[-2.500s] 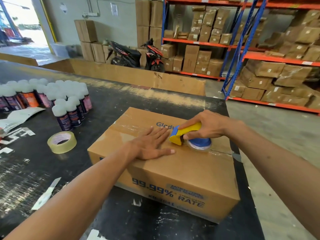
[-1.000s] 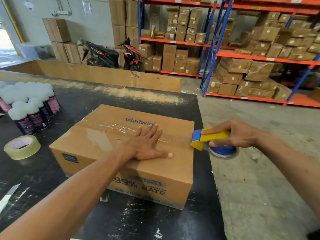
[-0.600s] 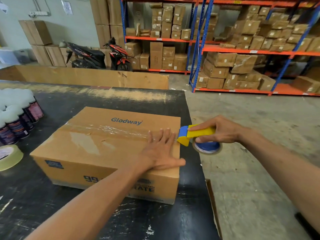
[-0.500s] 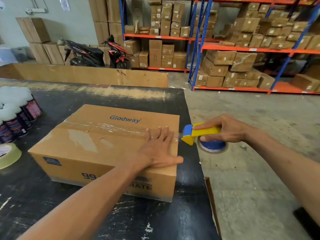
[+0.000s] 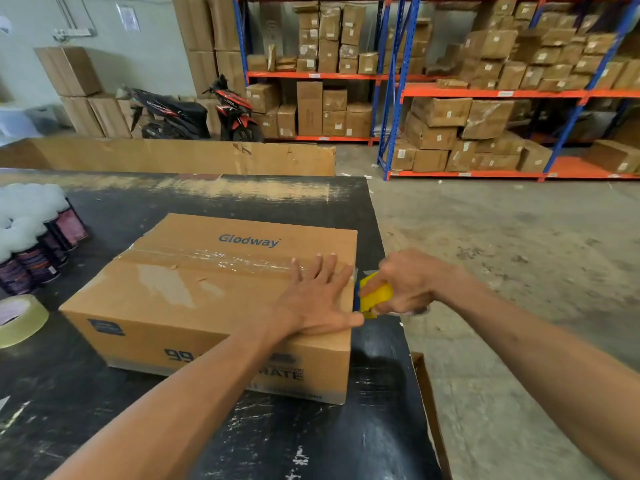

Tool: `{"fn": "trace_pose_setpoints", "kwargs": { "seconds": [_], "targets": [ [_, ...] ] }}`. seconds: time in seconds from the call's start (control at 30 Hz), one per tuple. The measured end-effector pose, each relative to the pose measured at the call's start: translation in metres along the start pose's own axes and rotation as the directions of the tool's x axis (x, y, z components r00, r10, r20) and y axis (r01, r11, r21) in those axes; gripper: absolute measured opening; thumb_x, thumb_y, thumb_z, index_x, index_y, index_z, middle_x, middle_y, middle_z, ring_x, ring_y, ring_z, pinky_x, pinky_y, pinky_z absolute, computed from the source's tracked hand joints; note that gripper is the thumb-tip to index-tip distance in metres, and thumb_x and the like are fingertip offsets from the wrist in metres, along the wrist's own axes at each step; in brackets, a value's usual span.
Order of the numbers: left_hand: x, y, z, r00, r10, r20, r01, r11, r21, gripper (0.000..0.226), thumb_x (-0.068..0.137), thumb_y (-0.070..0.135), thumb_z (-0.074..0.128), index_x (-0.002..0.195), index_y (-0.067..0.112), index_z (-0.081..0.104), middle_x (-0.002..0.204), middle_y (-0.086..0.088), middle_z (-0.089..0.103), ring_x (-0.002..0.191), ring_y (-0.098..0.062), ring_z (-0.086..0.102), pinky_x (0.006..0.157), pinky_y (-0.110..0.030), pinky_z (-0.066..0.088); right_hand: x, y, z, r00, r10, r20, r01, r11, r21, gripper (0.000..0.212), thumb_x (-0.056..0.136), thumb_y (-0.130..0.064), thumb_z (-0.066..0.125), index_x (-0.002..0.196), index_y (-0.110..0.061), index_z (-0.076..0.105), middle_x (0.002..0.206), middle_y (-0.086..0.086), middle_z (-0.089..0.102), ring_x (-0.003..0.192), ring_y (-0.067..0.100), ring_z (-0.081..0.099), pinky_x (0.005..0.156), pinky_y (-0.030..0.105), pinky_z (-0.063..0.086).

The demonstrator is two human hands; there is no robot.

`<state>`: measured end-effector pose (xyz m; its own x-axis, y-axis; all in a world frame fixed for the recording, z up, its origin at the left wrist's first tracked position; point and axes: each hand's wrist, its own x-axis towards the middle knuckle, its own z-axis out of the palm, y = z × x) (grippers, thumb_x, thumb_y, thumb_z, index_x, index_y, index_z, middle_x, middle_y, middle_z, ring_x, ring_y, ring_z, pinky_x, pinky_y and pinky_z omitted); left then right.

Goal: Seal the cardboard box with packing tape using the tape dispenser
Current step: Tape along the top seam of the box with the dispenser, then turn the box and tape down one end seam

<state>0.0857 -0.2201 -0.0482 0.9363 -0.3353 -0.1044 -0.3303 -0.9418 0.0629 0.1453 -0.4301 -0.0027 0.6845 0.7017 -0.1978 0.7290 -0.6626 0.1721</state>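
Note:
A brown cardboard box [image 5: 194,299] printed "Glodway" lies on the black table [image 5: 277,438]. A strip of clear packing tape [image 5: 214,258] runs along its top seam to the right edge. My left hand [image 5: 311,299] lies flat, fingers spread, on the box top near that right edge. My right hand [image 5: 405,282] grips the yellow and blue tape dispenser [image 5: 375,296], tilted down against the box's right side. The hand hides most of the dispenser and its roll.
A spare roll of clear tape [image 5: 19,320] lies at the table's left edge. Several white-capped spray cans [image 5: 38,233] stand at the left. The table ends just right of the box, with concrete floor [image 5: 502,254] beyond. Shelves of cartons [image 5: 485,98] and two scooters [image 5: 194,112] stand behind.
The right hand has drawn the dispenser along the seam past the box's right edge and tipped it down against the box side. The left hand slid right along the tape to the edge.

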Motion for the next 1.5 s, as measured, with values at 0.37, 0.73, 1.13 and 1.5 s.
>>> {"fn": "trace_pose_setpoints", "kwargs": {
  "seconds": [0.37,0.73,1.13,1.5],
  "targets": [
    [0.049,0.048,-0.009,0.878,-0.479,0.004,0.474,0.867,-0.152,0.074,0.102,0.042,0.024,0.157,0.000,-0.003,0.163,-0.027,-0.013,0.147,-0.049,-0.018,0.111,-0.071,-0.014,-0.020,0.034,-0.019,0.956,0.276,-0.097,-0.263,0.956,0.126,0.051,0.075,-0.074,0.060,0.123,-0.059,0.059,0.114,-0.005,0.069,0.090,0.016,0.055,0.072,0.032,0.040],
    [-0.024,-0.066,-0.004,0.998,0.062,0.011,-0.060,0.990,-0.129,0.077,0.100,0.053,0.039,0.161,0.021,0.005,0.168,-0.007,-0.007,0.154,-0.024,-0.009,0.121,-0.054,-0.011,-0.024,-0.045,-0.071,0.897,0.386,-0.217,-0.039,0.557,0.829,0.034,0.073,-0.050,0.082,0.106,-0.052,0.074,0.105,-0.021,0.072,0.098,0.004,0.065,0.077,0.020,0.049],
    [-0.113,-0.137,0.016,0.989,-0.131,-0.075,0.135,0.990,0.049,0.117,0.078,0.086,0.043,0.157,0.022,-0.015,0.166,-0.020,-0.011,0.151,-0.045,-0.006,0.119,-0.063,0.001,0.052,-0.192,-0.093,0.832,0.463,-0.304,0.074,0.451,0.889,0.041,0.071,-0.055,0.081,0.110,-0.046,0.074,0.107,-0.021,0.073,0.099,-0.006,0.065,0.088,0.023,0.052],
    [-0.131,-0.171,0.009,0.987,0.159,-0.024,-0.158,0.987,0.025,0.107,0.081,0.081,0.049,0.160,0.027,0.001,0.167,-0.016,-0.006,0.152,-0.042,-0.004,0.124,-0.047,0.000,0.037,-0.229,-0.089,0.721,0.609,-0.330,0.051,0.428,0.902,0.039,0.070,-0.061,0.078,0.108,-0.055,0.071,0.114,-0.020,0.072,0.111,0.002,0.061,0.100,0.036,0.050]
  ]
}}
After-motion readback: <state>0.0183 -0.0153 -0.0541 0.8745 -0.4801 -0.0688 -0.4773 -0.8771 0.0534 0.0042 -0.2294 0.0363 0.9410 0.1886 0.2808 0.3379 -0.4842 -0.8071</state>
